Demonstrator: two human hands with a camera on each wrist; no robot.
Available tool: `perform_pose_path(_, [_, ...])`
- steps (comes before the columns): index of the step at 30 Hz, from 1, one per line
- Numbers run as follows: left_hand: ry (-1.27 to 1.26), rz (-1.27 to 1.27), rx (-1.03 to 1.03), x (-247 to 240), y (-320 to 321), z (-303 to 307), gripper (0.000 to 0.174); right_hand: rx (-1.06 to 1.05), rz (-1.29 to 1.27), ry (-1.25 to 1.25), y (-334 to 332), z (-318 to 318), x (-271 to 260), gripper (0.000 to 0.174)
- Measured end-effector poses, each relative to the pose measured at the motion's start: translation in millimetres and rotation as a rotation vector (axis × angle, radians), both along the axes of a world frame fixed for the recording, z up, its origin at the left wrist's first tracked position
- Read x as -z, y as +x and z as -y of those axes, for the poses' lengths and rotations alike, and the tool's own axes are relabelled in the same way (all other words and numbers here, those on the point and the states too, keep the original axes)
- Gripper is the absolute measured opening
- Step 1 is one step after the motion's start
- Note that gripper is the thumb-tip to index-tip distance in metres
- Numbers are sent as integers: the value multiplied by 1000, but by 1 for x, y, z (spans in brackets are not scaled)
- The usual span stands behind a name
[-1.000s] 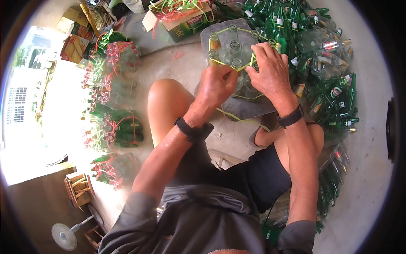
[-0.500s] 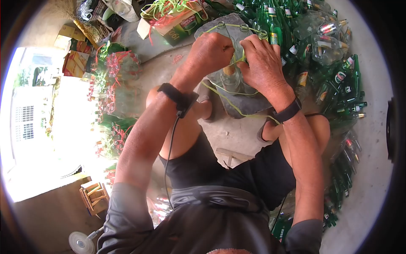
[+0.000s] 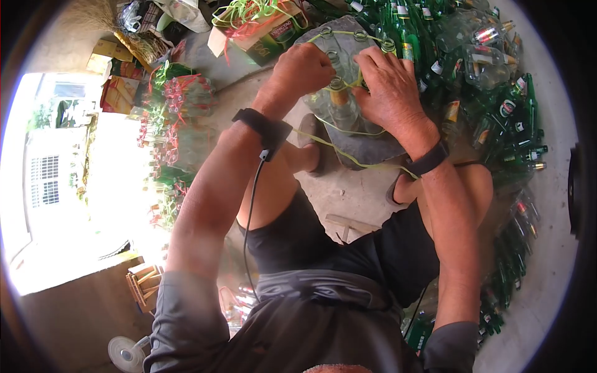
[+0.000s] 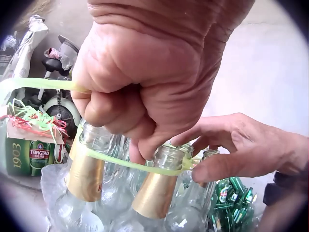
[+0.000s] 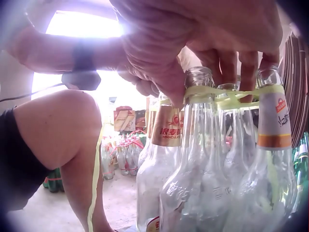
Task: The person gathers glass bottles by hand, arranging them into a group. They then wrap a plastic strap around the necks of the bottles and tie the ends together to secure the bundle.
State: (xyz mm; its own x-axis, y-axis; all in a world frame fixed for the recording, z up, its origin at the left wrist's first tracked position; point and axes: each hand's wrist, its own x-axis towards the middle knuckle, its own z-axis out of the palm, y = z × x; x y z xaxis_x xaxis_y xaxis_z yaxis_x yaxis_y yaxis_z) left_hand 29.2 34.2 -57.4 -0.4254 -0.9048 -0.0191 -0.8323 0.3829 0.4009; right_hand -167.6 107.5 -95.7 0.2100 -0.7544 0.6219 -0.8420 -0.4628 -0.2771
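Clear glass bottles (image 5: 203,179) stand upright in a tight cluster on a grey slab (image 3: 364,149), some with gold or white neck labels. A yellow-green plastic strap (image 4: 130,163) runs round their necks. My left hand (image 3: 301,71), curled into a fist above the left-hand necks, grips the strap, whose length leads off left in the left wrist view. My right hand (image 3: 395,93) reaches over the necks, thumb at the strap's crossing and fingers behind the necks, holding the strap there. A loose strap tail (image 5: 96,179) hangs towards my legs.
Green bottles (image 3: 407,37) and clear bottles lie piled at the right. Strap-bound bottle bundles (image 3: 180,99) line the left side. An open carton (image 3: 267,37) of red and green straps stands beyond the slab. A stool (image 3: 144,283) and a fan (image 3: 126,353) are at lower left.
My left hand has moved up and left from beside the right hand, pulling strap with it. My right hand stays at the bottle necks. The head view has shifted slightly.
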Motion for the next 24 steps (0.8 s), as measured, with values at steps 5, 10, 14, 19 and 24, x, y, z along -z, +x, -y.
perform_pose_path(5, [-111,23,-50,15,6,-13,21,-5,-10,25,-2,-1,1,27])
perform_pose_path(10, [-154,-13,-131,22,4,-32,20,0,-8,11,-3,2,5,29])
perform_pose_path(14, [2,-315,-253,33,6,-45,20,-5,-24,17,-4,1,6,33])
perform_pose_path(19, [277,-755,-474,35,2,-69,27,-8,-8,3,-4,2,9,37])
perform_pose_path(24, [248,-971,-558,51,-5,-79,26,-15,-4,37,-4,0,3,38])
